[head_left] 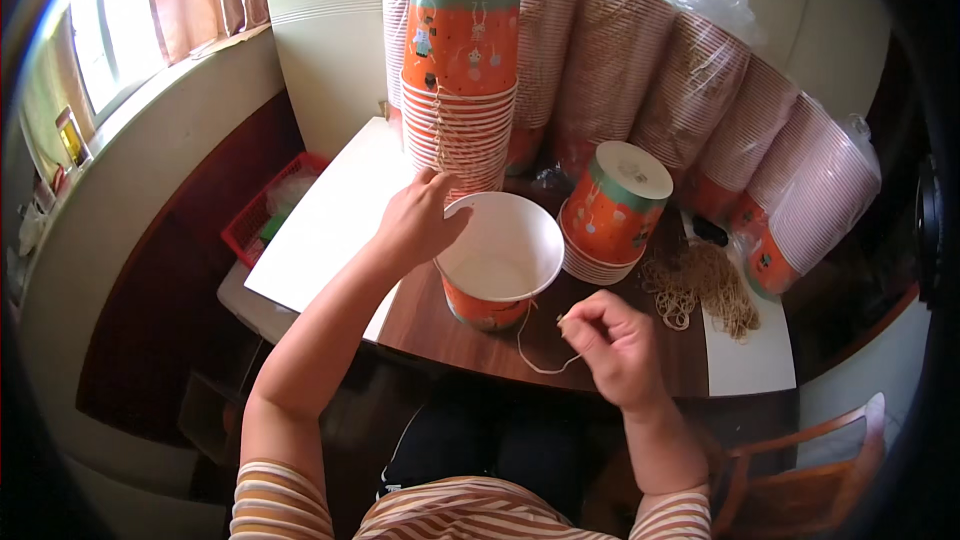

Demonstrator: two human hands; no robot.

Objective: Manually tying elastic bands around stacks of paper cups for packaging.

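The right hand (618, 345) has its thumb and forefinger pinched on a thin string (545, 371) that loops up to the bucket's near rim. The left hand (412, 220) is partly curled at the far-left rim, its fingertips by the tall bucket stack (464, 40); whether it grips either is hard to tell. The paper bucket (502, 252) stands mouth up on the counter (682, 352), long axis roughly vertical.
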